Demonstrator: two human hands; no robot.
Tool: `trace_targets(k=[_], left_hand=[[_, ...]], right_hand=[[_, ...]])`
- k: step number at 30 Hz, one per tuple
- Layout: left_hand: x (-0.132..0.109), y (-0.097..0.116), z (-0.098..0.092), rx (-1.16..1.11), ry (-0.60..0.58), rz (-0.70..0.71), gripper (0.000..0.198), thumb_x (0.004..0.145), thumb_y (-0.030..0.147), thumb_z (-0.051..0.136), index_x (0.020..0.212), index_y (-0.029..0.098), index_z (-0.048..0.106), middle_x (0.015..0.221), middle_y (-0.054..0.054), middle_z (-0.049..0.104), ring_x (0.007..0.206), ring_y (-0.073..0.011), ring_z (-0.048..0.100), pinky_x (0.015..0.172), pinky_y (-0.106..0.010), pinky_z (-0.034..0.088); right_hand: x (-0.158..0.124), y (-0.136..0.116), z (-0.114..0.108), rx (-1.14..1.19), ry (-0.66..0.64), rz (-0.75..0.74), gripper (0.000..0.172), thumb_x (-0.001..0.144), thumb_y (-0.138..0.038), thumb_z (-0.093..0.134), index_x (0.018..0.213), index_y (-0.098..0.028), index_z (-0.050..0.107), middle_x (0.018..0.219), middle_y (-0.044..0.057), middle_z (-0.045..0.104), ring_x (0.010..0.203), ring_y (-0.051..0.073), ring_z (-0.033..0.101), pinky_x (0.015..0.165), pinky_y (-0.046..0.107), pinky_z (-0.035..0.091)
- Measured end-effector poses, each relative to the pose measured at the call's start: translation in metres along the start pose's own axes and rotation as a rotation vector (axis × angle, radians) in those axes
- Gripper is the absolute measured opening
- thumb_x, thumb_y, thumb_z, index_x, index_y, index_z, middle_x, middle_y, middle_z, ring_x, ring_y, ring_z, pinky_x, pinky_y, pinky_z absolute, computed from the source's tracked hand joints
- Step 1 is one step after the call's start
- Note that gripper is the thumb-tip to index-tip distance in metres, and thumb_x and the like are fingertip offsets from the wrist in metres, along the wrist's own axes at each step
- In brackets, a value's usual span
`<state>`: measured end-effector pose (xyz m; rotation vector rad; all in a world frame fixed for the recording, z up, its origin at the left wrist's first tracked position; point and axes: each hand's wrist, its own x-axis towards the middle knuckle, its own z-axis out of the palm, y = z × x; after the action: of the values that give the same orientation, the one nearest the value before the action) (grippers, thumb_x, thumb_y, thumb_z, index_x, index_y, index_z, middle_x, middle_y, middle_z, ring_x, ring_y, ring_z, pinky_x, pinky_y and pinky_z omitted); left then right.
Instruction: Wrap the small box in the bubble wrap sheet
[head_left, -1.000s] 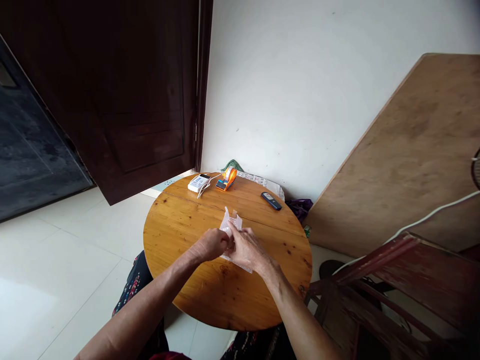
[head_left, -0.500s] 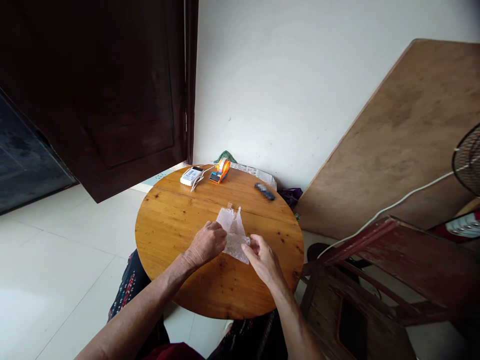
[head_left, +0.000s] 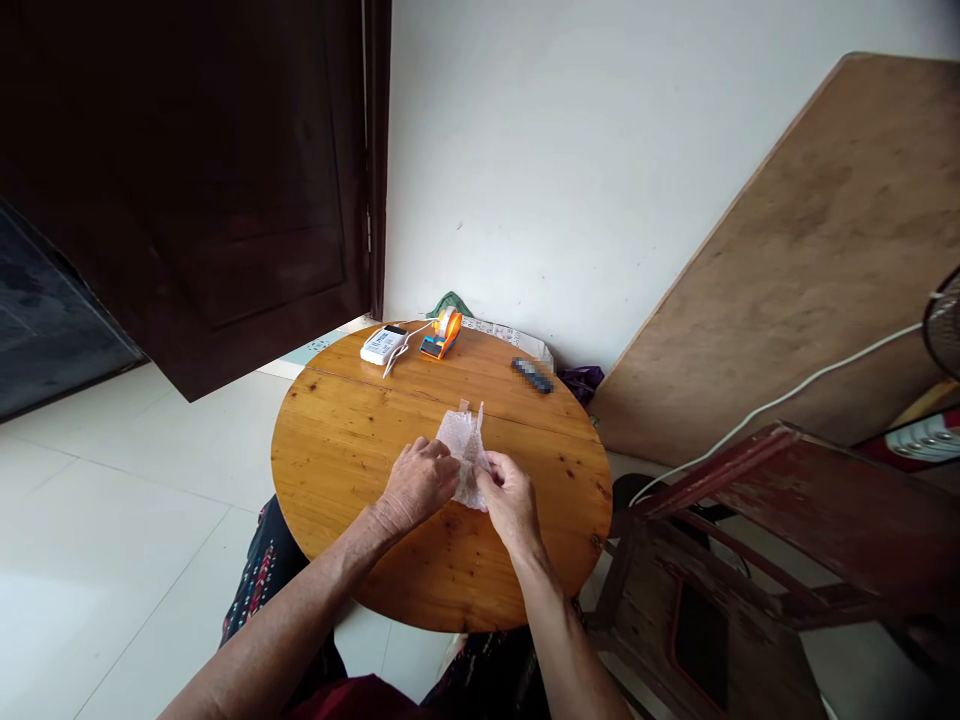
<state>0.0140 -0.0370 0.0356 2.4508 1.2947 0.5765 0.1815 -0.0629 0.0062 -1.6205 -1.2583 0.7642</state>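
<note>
A piece of clear bubble wrap lies on the round wooden table, folded over at its near end. On its left side my left hand is closed with curled fingers gripping the edge. My right hand pinches the right edge between thumb and fingers. The upper part of the wrap spreads flat beyond the hands, with a narrow strip sticking up at its far right corner. Whether anything lies inside the fold, I cannot make out.
At the table's far side stand an orange tape dispenser and a white device with a cable. A dark, pixelated remote-like object lies at the far right. A wooden chair stands to the right, a dark door to the left.
My right hand has moved left, bringing its edge of the bubble wrap closer to my left hand. The wrap now looks narrower at the near end. The view has shifted slightly.
</note>
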Motion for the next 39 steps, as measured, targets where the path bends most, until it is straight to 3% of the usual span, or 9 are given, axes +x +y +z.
trace_targets(k=[5, 10, 13, 19, 26, 29, 32, 35, 39], left_hand=[[0.003, 0.005, -0.007, 0.054, -0.061, -0.036, 0.017, 0.092, 0.026, 0.058, 0.093, 0.021, 0.075, 0.106, -0.008, 0.068, 0.098, -0.0241, 0.058, 0.085, -0.033, 0.047], [0.005, 0.005, -0.001, -0.09, -0.078, -0.082, 0.018, 0.091, 0.021, 0.055, 0.094, 0.022, 0.073, 0.106, -0.007, 0.067, 0.099, -0.0194, 0.061, 0.084, -0.026, 0.049], [0.001, -0.001, 0.006, -0.248, 0.0, -0.141, 0.019, 0.087, 0.021, 0.059, 0.102, 0.019, 0.071, 0.105, -0.007, 0.068, 0.097, -0.0192, 0.062, 0.087, -0.027, 0.049], [-0.005, -0.009, 0.015, -0.674, 0.103, -0.302, 0.052, 0.083, 0.027, 0.064, 0.133, 0.017, 0.053, 0.109, -0.006, 0.069, 0.074, -0.0125, 0.061, 0.069, -0.023, 0.05], [0.008, -0.006, 0.033, -0.461, 0.138, -0.303, 0.039, 0.077, 0.017, 0.066, 0.116, 0.017, 0.063, 0.103, -0.005, 0.067, 0.081, -0.0147, 0.06, 0.075, -0.026, 0.05], [0.008, -0.009, 0.039, -0.441, 0.134, -0.293, 0.043, 0.076, 0.015, 0.065, 0.119, 0.017, 0.062, 0.103, -0.005, 0.065, 0.081, -0.0151, 0.061, 0.075, -0.026, 0.051], [0.006, -0.008, 0.038, -0.408, 0.103, -0.264, 0.045, 0.077, 0.014, 0.064, 0.123, 0.016, 0.06, 0.109, -0.008, 0.064, 0.088, -0.0171, 0.063, 0.079, -0.028, 0.053], [0.003, -0.002, 0.029, -0.301, 0.081, -0.191, 0.048, 0.08, 0.013, 0.061, 0.128, 0.021, 0.058, 0.134, -0.009, 0.056, 0.104, -0.0203, 0.063, 0.088, -0.031, 0.053], [0.0, 0.005, 0.017, -0.092, 0.053, -0.06, 0.042, 0.088, 0.015, 0.053, 0.128, 0.027, 0.057, 0.147, -0.005, 0.048, 0.118, -0.0229, 0.057, 0.094, -0.034, 0.052]], right_hand=[[0.003, -0.016, 0.016, 0.223, -0.04, 0.143, 0.054, 0.072, -0.05, 0.065, 0.112, -0.014, 0.065, 0.078, 0.004, 0.07, 0.05, 0.016, 0.057, 0.034, 0.025, 0.042], [-0.002, -0.028, 0.008, 0.25, -0.088, 0.144, 0.051, 0.074, -0.045, 0.065, 0.115, -0.013, 0.066, 0.067, 0.003, 0.068, 0.047, 0.015, 0.058, 0.038, 0.026, 0.046], [-0.006, -0.032, -0.001, 0.251, -0.185, 0.109, 0.053, 0.076, -0.042, 0.063, 0.121, -0.013, 0.064, 0.084, 0.007, 0.073, 0.049, 0.013, 0.059, 0.038, 0.024, 0.045], [-0.007, -0.029, -0.002, 0.158, -0.308, 0.042, 0.06, 0.079, -0.034, 0.052, 0.136, -0.014, 0.053, 0.117, 0.013, 0.069, 0.062, 0.015, 0.062, 0.035, 0.022, 0.038], [0.0, -0.036, -0.013, 0.026, -0.408, -0.014, 0.058, 0.082, -0.026, 0.046, 0.139, -0.022, 0.049, 0.123, 0.009, 0.068, 0.045, 0.007, 0.058, 0.054, 0.028, 0.051], [0.009, -0.029, -0.022, 0.079, -0.189, -0.016, 0.046, 0.084, -0.04, 0.051, 0.124, -0.019, 0.06, 0.11, 0.011, 0.072, 0.05, 0.012, 0.061, 0.044, 0.025, 0.043], [0.02, -0.018, -0.024, 0.03, -0.084, -0.147, 0.031, 0.084, -0.04, 0.056, 0.1, -0.018, 0.069, 0.096, 0.009, 0.073, 0.076, 0.02, 0.068, 0.063, 0.029, 0.052], [0.027, -0.01, -0.016, -0.065, -0.178, -0.327, 0.024, 0.086, -0.029, 0.051, 0.089, -0.02, 0.073, 0.096, 0.008, 0.072, 0.094, 0.022, 0.066, 0.087, 0.035, 0.051], [0.037, -0.002, -0.005, -0.094, -0.297, -0.406, 0.027, 0.084, -0.021, 0.047, 0.084, -0.02, 0.074, 0.089, 0.007, 0.071, 0.089, 0.02, 0.064, 0.084, 0.033, 0.051]])
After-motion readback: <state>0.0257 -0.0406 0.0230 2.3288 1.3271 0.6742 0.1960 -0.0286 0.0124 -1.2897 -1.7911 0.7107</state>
